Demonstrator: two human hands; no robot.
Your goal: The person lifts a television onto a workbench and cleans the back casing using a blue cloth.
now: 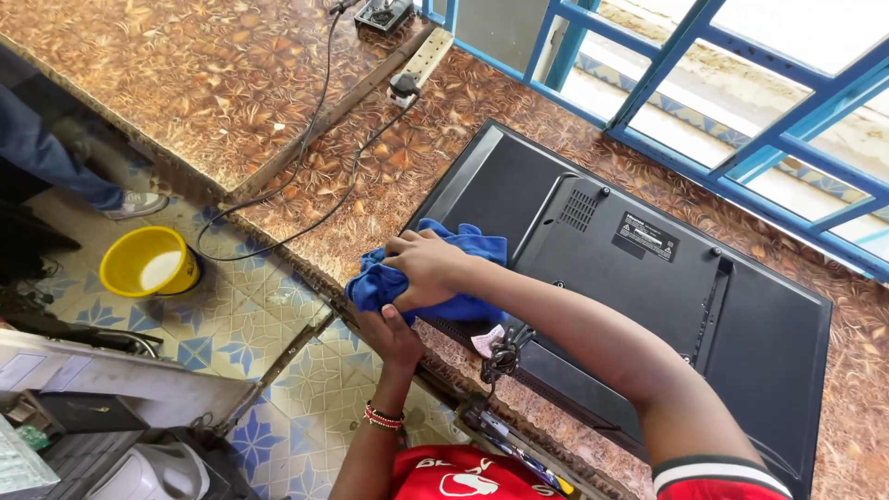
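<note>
Wiping TV (648,278) back, right hand (428,268) clamped on cloth (463,248) at corner; left hand (389,335) grip unclear. Most of panel looks unwiped, guessing early days.

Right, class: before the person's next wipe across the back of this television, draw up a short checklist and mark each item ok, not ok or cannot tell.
1. Blue cloth held by right hand: ok.
2. Left hand steadying the television at its near edge: ok.
3. Television lying flat, back up, on the counter: ok.
4. Bundled cable clear of the cloth: ok.
5. Television unplugged: cannot tell.
6. Yellow bucket away from the person's feet: cannot tell.
</note>
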